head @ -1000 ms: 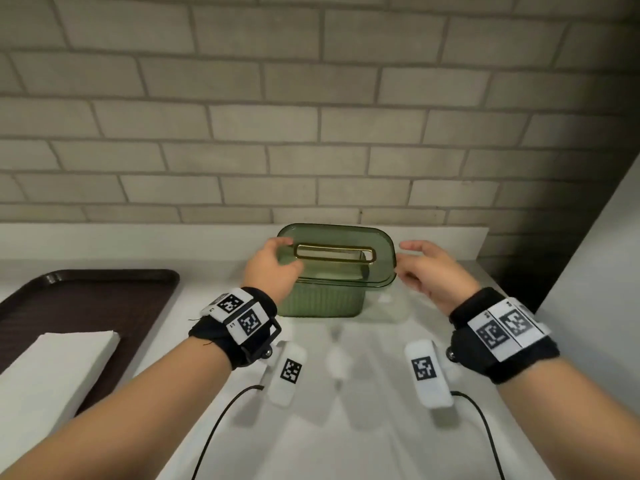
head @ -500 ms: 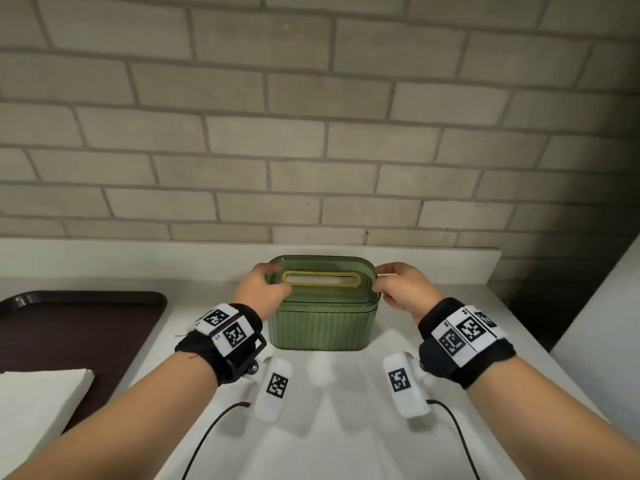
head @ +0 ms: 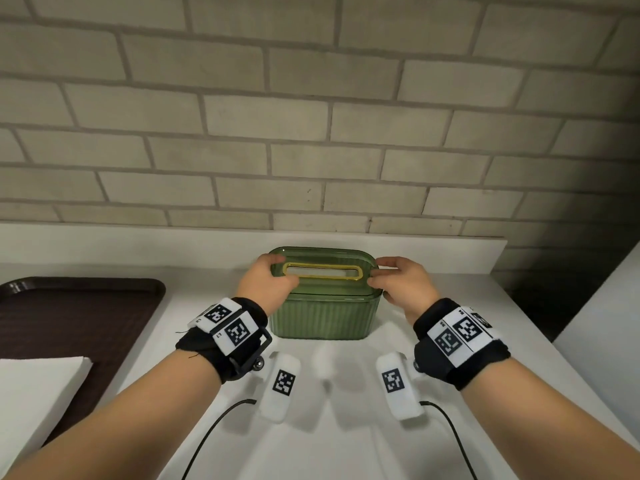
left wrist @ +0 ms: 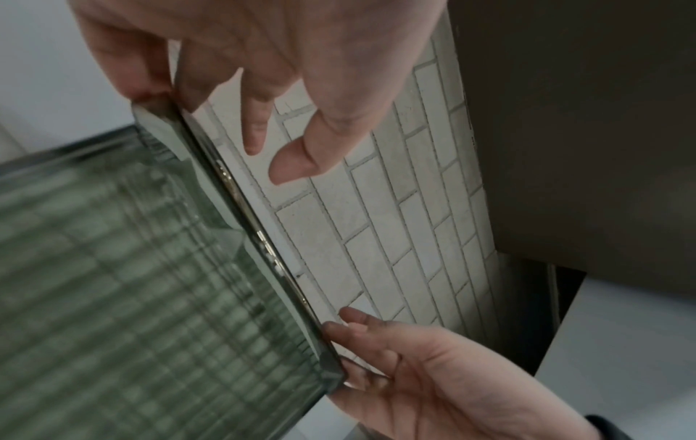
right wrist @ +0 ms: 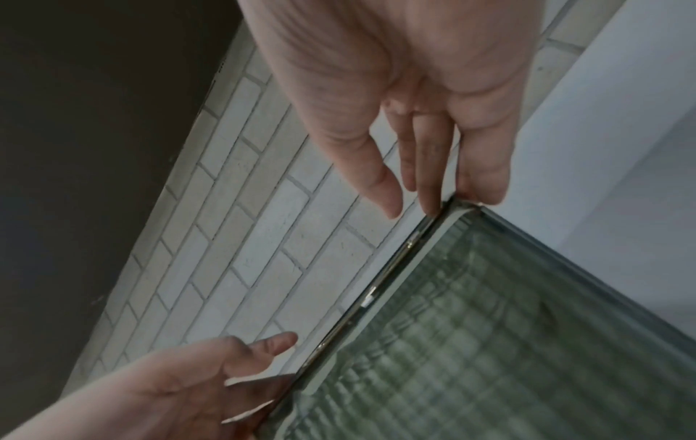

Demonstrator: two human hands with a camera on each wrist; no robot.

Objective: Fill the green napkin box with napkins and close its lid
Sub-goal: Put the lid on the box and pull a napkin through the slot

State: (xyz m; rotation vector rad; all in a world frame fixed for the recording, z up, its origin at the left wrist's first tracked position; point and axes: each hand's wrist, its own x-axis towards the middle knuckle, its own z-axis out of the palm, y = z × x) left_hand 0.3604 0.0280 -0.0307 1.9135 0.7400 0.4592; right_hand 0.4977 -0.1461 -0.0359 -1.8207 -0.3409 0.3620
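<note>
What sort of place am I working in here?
Probably a cafe or canteen service counter: a white counter against a pale brick wall, a dark brown serving tray with a stack of white napkins, and the green napkin box.
</note>
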